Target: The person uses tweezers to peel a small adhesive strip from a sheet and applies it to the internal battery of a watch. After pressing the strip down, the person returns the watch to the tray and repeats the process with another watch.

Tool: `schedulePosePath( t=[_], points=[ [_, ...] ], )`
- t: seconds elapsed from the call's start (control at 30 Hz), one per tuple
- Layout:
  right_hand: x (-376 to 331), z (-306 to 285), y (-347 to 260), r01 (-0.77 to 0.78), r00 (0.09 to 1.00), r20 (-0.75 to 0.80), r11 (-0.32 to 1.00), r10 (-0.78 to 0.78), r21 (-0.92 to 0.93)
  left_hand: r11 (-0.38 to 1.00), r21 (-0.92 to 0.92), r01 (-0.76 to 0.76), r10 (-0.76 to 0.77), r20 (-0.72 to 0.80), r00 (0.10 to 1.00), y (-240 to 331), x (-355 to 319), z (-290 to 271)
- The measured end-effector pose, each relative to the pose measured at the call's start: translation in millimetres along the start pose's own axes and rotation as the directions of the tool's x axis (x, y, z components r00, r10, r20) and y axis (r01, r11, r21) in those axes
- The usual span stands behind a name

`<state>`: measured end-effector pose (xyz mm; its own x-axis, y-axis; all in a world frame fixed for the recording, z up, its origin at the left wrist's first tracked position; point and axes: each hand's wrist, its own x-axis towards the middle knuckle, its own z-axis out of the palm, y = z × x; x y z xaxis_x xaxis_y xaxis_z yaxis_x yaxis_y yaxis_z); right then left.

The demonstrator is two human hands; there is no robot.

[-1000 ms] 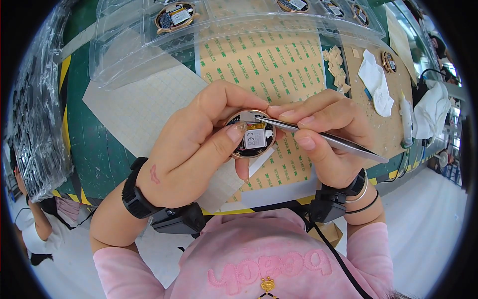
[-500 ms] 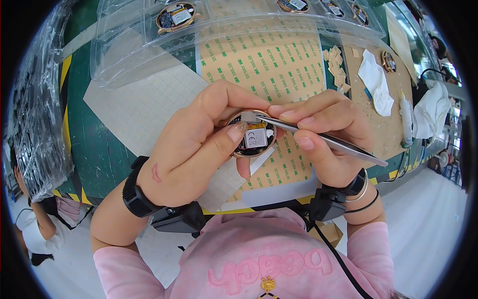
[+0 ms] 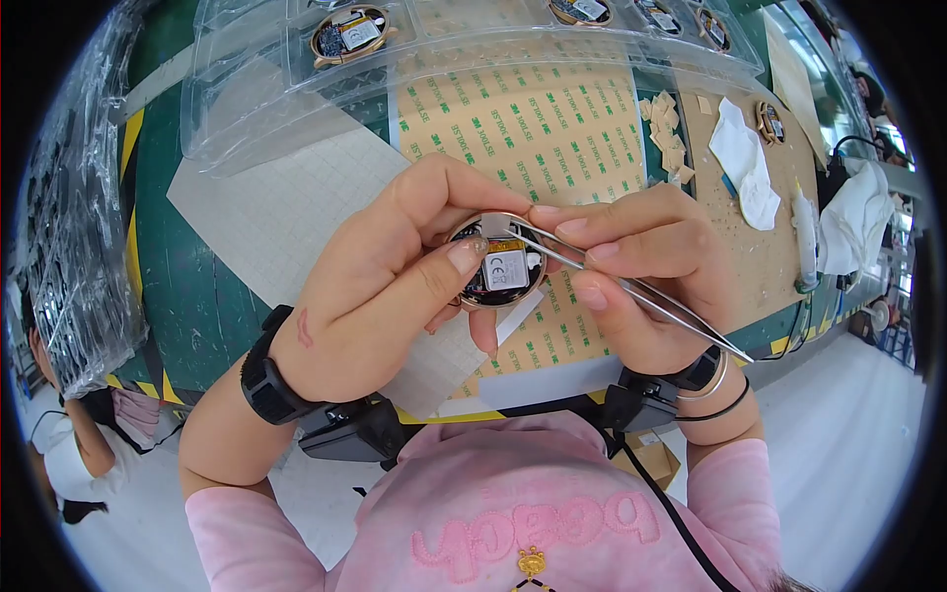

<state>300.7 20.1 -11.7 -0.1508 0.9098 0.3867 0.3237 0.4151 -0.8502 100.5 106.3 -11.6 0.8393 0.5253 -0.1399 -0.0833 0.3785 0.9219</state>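
Note:
A round, gold-rimmed watch body [image 3: 506,270] lies in the grip of my left hand [image 3: 385,281], its thumb over the left side of the rim. Inside it a silver battery sits below an orange-brown strip, among dark circuit parts. My right hand [image 3: 656,266] is closed round metal tweezers [image 3: 646,296]. The tips of the tweezers reach into the upper part of the watch body, at a small pale grey patch [image 3: 496,226]. Whether the tips pinch that patch, I cannot tell. The right index fingertip touches or nearly touches the rim by the left fingers.
Under my hands lie a tan adhesive sheet [image 3: 533,128] with green print and a pale grey sheet [image 3: 281,187]. A clear plastic tray [image 3: 444,44] holds more watch bodies. At right are tan scraps [image 3: 668,138], a white cloth [image 3: 745,163] and another watch body [image 3: 770,122].
The tweezers have turned, so both arms now show with a gap between them, and their back end has dropped lower. The watch body has barely moved.

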Motion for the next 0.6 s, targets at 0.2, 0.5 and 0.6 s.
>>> schedulePosePath(
  t=[0.2, 0.5, 0.6],
  points=[
    [-0.2, 0.7, -0.1, -0.006, 1.000, -0.003, 1.000, 0.006, 0.002, 0.998, 0.008, 0.058, -0.058, -0.005, 0.998, 1.8, -0.7, -1.1],
    [0.8, 2.6, -1.0, -0.059, 0.995, -0.068, 0.983, 0.071, 0.176, 0.998, 0.053, 0.044, -0.043, -0.021, 0.999, 0.9, -1.2, 0.4],
    [0.6, 3.0, -2.1, -0.093, 0.992, -0.066, 0.980, 0.106, 0.178, 0.998, 0.055, 0.032, -0.030, -0.032, 0.999, 1.2, -1.3, 2.8]
  ],
)
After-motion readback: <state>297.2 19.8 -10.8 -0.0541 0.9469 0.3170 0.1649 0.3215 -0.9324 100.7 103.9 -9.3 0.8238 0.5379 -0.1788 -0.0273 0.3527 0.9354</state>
